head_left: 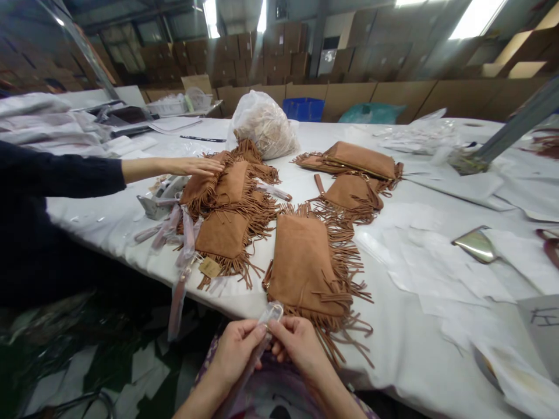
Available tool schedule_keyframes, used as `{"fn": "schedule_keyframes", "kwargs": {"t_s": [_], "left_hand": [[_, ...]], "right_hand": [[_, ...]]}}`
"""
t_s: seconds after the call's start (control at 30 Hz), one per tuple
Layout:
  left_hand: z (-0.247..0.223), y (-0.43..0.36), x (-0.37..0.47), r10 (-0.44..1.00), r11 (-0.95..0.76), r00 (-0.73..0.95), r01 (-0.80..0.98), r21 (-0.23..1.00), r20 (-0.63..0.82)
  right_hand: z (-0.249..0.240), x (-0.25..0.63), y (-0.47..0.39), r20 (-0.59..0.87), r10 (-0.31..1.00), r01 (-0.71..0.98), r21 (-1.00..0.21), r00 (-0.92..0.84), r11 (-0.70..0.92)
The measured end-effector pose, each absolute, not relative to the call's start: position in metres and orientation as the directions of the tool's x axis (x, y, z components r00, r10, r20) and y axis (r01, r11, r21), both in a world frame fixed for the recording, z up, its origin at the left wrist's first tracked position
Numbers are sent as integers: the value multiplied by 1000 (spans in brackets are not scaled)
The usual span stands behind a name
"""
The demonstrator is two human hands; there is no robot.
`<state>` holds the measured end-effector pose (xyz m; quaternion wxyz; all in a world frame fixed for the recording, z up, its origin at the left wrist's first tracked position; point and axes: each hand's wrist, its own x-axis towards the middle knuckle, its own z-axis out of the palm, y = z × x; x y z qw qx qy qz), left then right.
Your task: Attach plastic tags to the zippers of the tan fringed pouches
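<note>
My left hand and my right hand meet at the table's front edge, fingertips pinched together on a clear plastic sleeve. A small gold-coloured spot shows between the thumbs; what the sleeve contains is hard to make out. Just beyond my hands lies a brown fringed bag, flat on the table. To its left is a pile of fringed bags with a yellowish tag. Straps in clear plastic hang from that pile over the edge.
From the left, another person's hand rests on the bag pile. More fringed bags lie farther back, near a stuffed plastic bag. White paper sheets and a metal post are on the right.
</note>
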<state>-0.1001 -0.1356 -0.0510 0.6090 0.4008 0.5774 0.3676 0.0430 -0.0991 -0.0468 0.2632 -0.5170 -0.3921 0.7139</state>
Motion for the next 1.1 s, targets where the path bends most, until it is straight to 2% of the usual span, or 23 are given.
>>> {"fn": "schedule_keyframes", "kwargs": {"t_s": [0.1, 0.23, 0.33, 0.43, 0.53, 0.63, 0.73, 0.8, 0.9, 0.97, 1.1], "left_hand": [[-50, -136, -99, 941, 338, -15, 100, 936, -338], [-49, -141, -94, 960, 249, -155, 97, 964, -233], [-53, -148, -91, 976, 100, -210, 226, 969, -52], [-57, -154, -93, 985, -125, -53, 446, 886, 165], [-59, -155, -99, 960, -278, 143, 563, 778, 239], [-57, -155, -101, 947, -319, 228, 634, 704, 224], [-54, -157, -101, 950, -306, 250, 615, 727, 189], [-52, -158, -100, 976, -197, 187, 551, 811, 110], [-53, -156, -99, 988, 138, 12, 380, 915, -154], [-55, -153, -96, 951, 295, 30, 217, 931, -308], [-56, -145, -90, 922, 358, 129, 66, 931, -364]], "right_hand": [[-46, 41, -98, -563, 773, 29, -813, -293, -581], [-46, 37, -98, -582, 761, -20, -791, -287, -612], [-47, 37, -99, -598, 746, -81, -762, -292, -643], [-45, 39, -101, -604, 729, -117, -739, -321, -663], [-41, 40, -101, -595, 722, -125, -735, -351, -667], [-43, 38, -101, -550, 768, 19, -816, -328, -577], [-49, 35, -100, -511, 811, 116, -858, -284, -500], [-53, 35, -99, -506, 816, 92, -860, -280, -502], [-55, 37, -98, -503, 814, 64, -859, -290, -508], [-53, 39, -98, -500, 814, 53, -859, -297, -509], [-52, 42, -97, -498, 807, 41, -857, -317, -513]]}}
